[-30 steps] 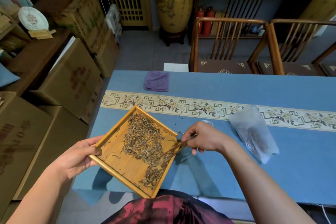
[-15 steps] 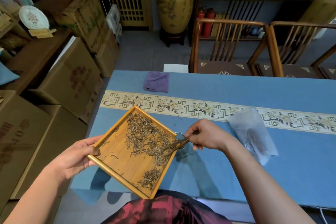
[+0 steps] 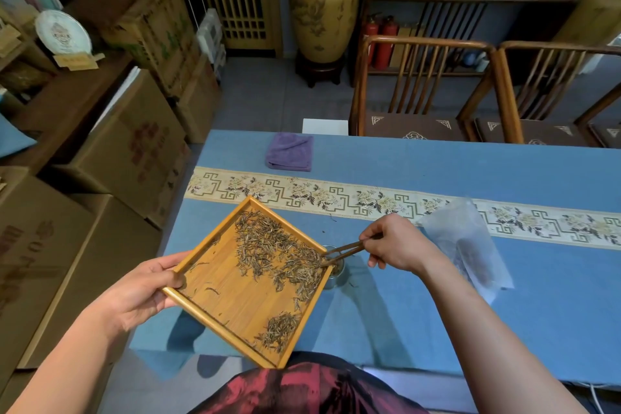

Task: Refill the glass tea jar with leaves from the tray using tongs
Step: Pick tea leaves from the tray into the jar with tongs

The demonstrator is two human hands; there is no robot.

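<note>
My left hand (image 3: 144,289) grips the left corner of a square bamboo tray (image 3: 232,309), held tilted above the blue table. Dry tea leaves (image 3: 275,252) lie scattered across the tray, with a small heap near its lower corner. My right hand (image 3: 393,242) pinches wooden tongs (image 3: 342,252), their tips at the tray's right edge among the leaves. The small glass jar (image 3: 337,274) stands just beyond that edge, under the tong tips and mostly hidden by the tray.
A clear plastic bag (image 3: 470,245) lies on the table to the right of my right hand. A folded purple cloth (image 3: 289,151) sits at the far edge. Wooden chairs (image 3: 423,87) stand behind the table, cardboard boxes (image 3: 134,151) on the left.
The tongs have swept up along the tray's right side, from the lower heap to the edge over the jar. My right hand moved away from me. The tray barely shifted.
</note>
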